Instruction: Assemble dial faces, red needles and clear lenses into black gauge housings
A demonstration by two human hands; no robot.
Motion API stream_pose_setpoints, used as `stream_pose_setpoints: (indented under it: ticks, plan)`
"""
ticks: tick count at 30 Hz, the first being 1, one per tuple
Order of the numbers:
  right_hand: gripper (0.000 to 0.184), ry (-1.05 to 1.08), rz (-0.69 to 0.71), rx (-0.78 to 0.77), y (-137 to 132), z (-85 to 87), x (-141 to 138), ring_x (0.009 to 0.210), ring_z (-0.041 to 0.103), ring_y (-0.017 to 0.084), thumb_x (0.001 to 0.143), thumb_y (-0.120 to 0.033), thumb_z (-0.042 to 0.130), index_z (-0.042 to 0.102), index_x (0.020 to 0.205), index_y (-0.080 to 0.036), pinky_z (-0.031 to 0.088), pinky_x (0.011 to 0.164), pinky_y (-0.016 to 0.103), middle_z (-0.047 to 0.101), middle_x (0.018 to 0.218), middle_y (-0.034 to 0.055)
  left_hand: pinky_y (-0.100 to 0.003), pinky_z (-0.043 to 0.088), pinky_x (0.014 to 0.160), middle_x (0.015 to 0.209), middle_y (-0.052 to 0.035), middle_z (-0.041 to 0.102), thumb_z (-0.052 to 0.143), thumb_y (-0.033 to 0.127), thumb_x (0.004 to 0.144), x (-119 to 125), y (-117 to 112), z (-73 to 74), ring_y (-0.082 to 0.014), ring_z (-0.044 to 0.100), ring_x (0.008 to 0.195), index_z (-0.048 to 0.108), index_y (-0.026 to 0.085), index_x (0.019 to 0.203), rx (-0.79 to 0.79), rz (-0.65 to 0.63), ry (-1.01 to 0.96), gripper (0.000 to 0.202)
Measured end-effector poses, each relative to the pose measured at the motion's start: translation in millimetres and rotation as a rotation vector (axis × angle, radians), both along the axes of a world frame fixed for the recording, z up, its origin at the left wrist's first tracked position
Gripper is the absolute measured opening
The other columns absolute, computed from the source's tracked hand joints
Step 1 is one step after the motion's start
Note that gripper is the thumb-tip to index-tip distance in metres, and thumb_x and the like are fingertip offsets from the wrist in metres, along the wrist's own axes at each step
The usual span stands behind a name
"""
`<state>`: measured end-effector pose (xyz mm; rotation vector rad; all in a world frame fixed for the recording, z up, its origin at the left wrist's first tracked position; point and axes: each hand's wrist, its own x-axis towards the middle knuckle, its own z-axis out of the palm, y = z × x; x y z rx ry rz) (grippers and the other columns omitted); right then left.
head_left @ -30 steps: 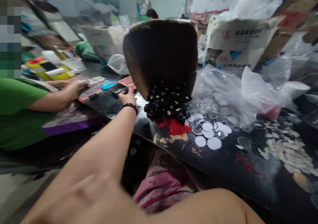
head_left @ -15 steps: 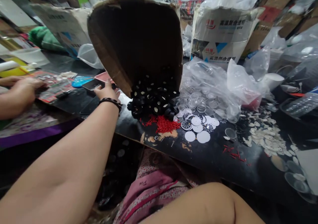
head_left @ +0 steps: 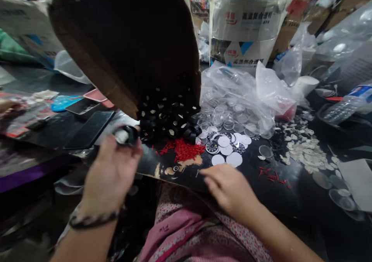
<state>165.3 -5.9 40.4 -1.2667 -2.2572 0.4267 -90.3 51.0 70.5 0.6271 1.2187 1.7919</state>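
Black worn desk (head_left: 293,198), crowded. Landmark: brown cardboard box (head_left: 116,88), tipped, mouth facing the wearer. Left hand (head_left: 106,177) clamped on a black round plastic case with whitish centre (head_left: 123,136), front-left of box, blurred. Right hand (head_left: 229,188) front-right of box, fingertips at a small thin pin (head_left: 198,173); can't tell if pinched. Risks: slack left grip could lose the case among the black round parts (head_left: 171,119) at box mouth; careless right sweep could scatter thin red sticks (head_left: 187,150) in front of box.
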Motion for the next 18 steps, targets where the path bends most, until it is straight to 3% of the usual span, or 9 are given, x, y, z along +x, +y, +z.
stream_pose_setpoints:
  ticks: [2, 4, 8, 12, 14, 18]
  plan:
    - [0.025, -0.127, -0.132, -0.025, 8.2, -17.6, 21.6, 0.099, 0.061, 0.026, 0.096, -0.022, 0.05, 0.065, 0.116, -0.017, 0.05, 0.085, 0.044, 0.069, 0.113, 0.0106, -0.025, 0.052, 0.076, 0.115, -0.0068, 0.07, 0.059, 0.042, 0.09, 26.2, -33.1, -21.1, -0.017, 0.063, 0.096, 0.061, 0.022, 0.118, -0.144, -0.23, -0.156, 0.035]
    - [0.032, -0.255, -0.206, -0.025, 13.3, -32.4, 31.0, 0.109, 0.056, 0.033, 0.093, -0.024, 0.054, 0.061, 0.124, -0.016, 0.046, 0.087, 0.052, 0.065, 0.125, 0.0117, -0.026, 0.054, 0.076, 0.114, -0.0087, 0.07, 0.058, 0.042, 0.09, 50.5, -54.0, -41.1, -0.0171, 0.066, 0.091, 0.062, 0.022, 0.121, -0.278, -0.329, -0.276, 0.037]
    - [0.036, -0.29, -0.061, 0.023, 3.7, -51.9, 24.9, 0.128, 0.044, 0.032, 0.094, -0.034, 0.056, 0.058, 0.128, -0.024, 0.029, 0.106, 0.06, 0.06, 0.134, 0.0039, -0.029, 0.056, 0.078, 0.114, -0.0119, 0.071, 0.056, 0.04, 0.091, 75.8, -63.7, -66.1, -0.0181, 0.068, 0.091, 0.066, 0.018, 0.115, -0.383, -0.381, -0.388, 0.034]
    - [0.037, -0.201, 0.07, 0.039, -14.6, -63.2, 13.5, 0.13, 0.043, 0.027, 0.092, -0.036, 0.058, 0.056, 0.128, -0.024, 0.013, 0.116, 0.055, 0.064, 0.128, 0.003, -0.031, 0.057, 0.082, 0.109, -0.0141, 0.073, 0.058, 0.04, 0.091, 76.4, -61.8, -75.7, -0.0197, 0.07, 0.091, 0.067, 0.016, 0.108, -0.386, -0.393, -0.399, 0.03]
    - [0.033, -0.143, 0.092, 0.054, -17.4, -65.9, 10.1, 0.125, 0.047, 0.025, 0.092, -0.026, 0.057, 0.058, 0.125, -0.022, 0.014, 0.116, 0.053, 0.067, 0.119, 0.0041, -0.032, 0.057, 0.083, 0.111, -0.0148, 0.073, 0.058, 0.041, 0.09, 74.6, -62.8, -77.4, -0.0208, 0.07, 0.094, 0.067, 0.016, 0.108, -0.375, -0.396, -0.401, 0.032]
    - [0.024, -0.023, 0.138, 0.046, -10.3, -61.1, 6.5, 0.107, 0.056, 0.021, 0.093, -0.013, 0.048, 0.064, 0.111, -0.019, 0.037, 0.103, 0.043, 0.068, 0.106, 0.0054, -0.032, 0.058, 0.081, 0.113, -0.0155, 0.072, 0.056, 0.044, 0.09, 71.5, -66.3, -77.0, -0.0218, 0.07, 0.093, 0.068, 0.016, 0.109, -0.377, -0.385, -0.421, 0.035]
